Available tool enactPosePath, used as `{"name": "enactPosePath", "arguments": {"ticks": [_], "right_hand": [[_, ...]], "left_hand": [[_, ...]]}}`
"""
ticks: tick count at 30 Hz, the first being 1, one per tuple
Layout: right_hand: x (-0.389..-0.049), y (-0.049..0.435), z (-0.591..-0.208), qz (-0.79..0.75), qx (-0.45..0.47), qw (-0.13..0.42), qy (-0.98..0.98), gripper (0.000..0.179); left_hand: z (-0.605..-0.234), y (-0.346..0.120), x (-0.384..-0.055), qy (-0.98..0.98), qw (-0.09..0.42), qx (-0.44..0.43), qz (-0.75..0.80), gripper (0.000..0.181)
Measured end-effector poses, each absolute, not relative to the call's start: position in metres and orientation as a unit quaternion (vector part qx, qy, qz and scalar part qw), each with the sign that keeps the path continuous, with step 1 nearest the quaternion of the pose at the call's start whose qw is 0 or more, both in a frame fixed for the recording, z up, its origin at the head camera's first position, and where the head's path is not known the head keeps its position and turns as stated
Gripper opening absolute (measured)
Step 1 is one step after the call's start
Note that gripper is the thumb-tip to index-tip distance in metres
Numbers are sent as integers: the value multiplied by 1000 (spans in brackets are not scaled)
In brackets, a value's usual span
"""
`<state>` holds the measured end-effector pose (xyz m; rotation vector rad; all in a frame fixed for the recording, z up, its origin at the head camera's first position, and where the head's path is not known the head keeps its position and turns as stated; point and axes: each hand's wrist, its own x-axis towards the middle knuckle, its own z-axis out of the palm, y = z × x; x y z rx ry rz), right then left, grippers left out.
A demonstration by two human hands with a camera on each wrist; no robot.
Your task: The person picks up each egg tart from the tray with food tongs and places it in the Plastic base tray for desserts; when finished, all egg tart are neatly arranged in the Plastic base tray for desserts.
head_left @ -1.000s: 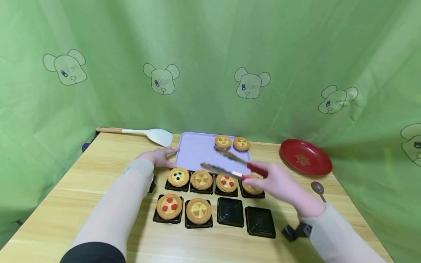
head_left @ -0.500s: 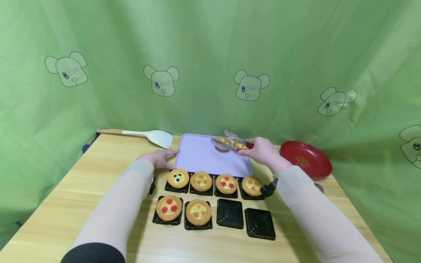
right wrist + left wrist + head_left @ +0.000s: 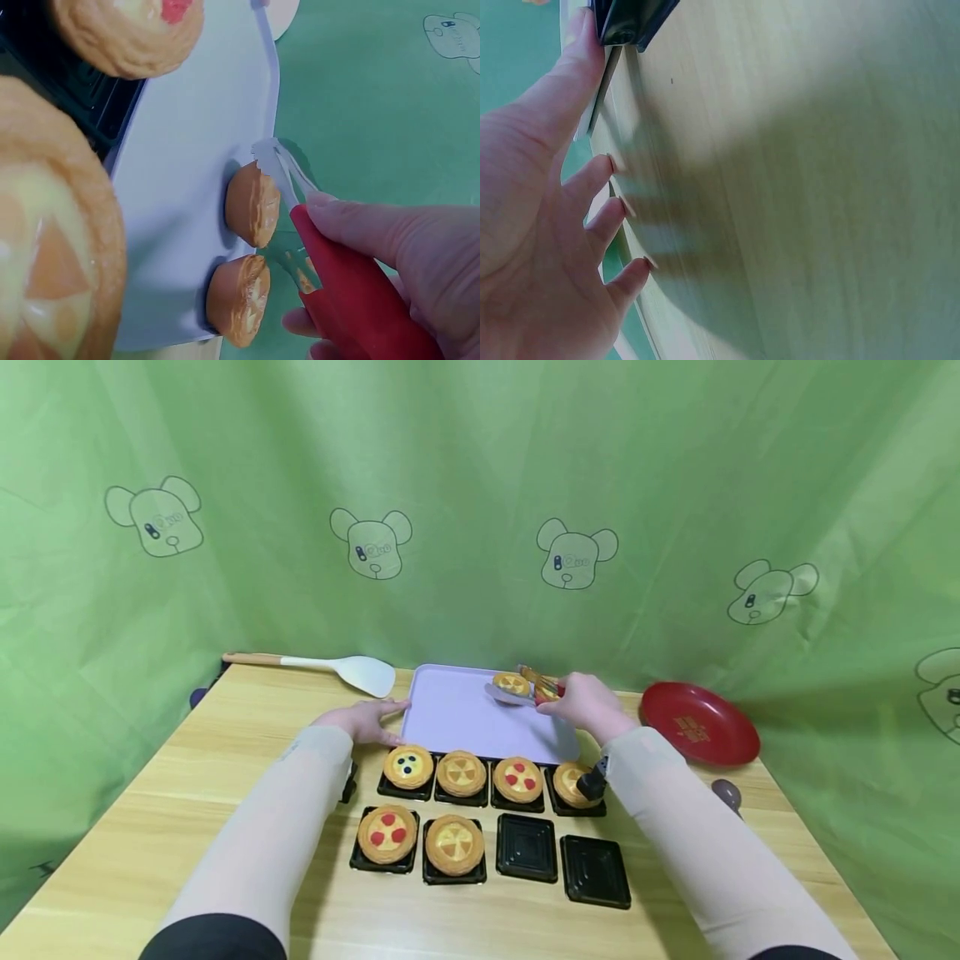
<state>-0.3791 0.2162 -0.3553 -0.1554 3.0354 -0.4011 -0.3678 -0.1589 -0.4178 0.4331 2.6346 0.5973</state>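
Observation:
My right hand (image 3: pixel 591 703) grips a pair of red-handled tongs (image 3: pixel 349 292). The tongs' spread metal arms hang over the back right of a lavender tray (image 3: pixel 457 710), one at each side of an egg tart (image 3: pixel 510 684) with orange wedges. A second such tart (image 3: pixel 238 300) sits beside it, partly covered by the tongs and hand in the head view. At the tray's left edge, my left hand (image 3: pixel 363 722) rests with fingers spread. Its thumb lies against the tray's front corner, by a black container, in the left wrist view.
Before the tray stand several black containers (image 3: pixel 527 847) in two rows, most bearing tarts (image 3: pixel 454 845); two at the front right hold none. A white spatula (image 3: pixel 366 674) lies back left. A red plate (image 3: pixel 701 722) and a brown spoon (image 3: pixel 726 792) are at right.
My right hand has carried the tongs back and to the right, from above the near tarts to the two tarts on the tray. The left hand has stayed put.

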Motion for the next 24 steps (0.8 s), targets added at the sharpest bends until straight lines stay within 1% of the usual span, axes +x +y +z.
{"name": "enactPosePath", "arguments": {"ticks": [4,17,21,24], "right_hand": [[-382,217,-359,-123,-50,39,990,40],[-387,212,-365,-116,-45,52,991,34],[-386,213,-363,-120,-46,48,991,35],[-383,214,-361,-123,-50,38,990,42]], "left_hand": [[-418,-158,-369,943,201,157,214,87],[-420,-159,-368,942,208,150,218,87],[-419,-159,-367,942,206,151,219,87],[-417,-158,-367,942,202,154,218,86]]}}
